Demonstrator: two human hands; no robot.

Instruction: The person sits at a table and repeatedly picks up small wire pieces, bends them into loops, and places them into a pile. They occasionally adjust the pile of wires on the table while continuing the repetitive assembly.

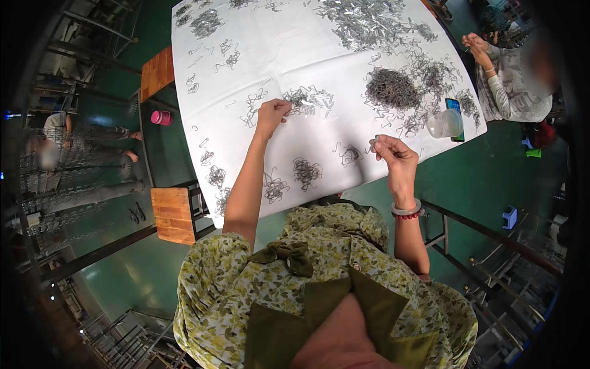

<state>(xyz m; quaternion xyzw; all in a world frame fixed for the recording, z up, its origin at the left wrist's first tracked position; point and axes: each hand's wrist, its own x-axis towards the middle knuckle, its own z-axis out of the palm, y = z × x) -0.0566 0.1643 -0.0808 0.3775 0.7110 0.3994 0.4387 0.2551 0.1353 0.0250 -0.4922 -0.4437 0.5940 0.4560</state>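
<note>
A: What's around, near to far?
B: Small clusters of bent wire pcs (306,174) along the near edge of the white-covered table (332,138), betw. the person's body & mid-table. Wooden stool (174,214) off to the L. Phone (456,118) on the R side, partly behind a translucent tub (445,124). Co-worker (515,86) beyond the table's R edge; big heap of shiny pcs (362,24) at the far end.

A: And the hands vs. the pcs?
B: R hand (393,150) pinched narrow, a small grey bit (372,142) at the tips, kind too tiny to tell; it's above the table near its front edge. L hand (274,115) is farther in, fingers drawn together at the L side of the mid-table pile (310,101); can't tell if they grip a pc. Dark wire heap (392,88) lies farther, R of that pile.

A: Containers?
B: Translucent tub, contents unclear; pink tub (161,117) L of the table, inside not visible.
</note>
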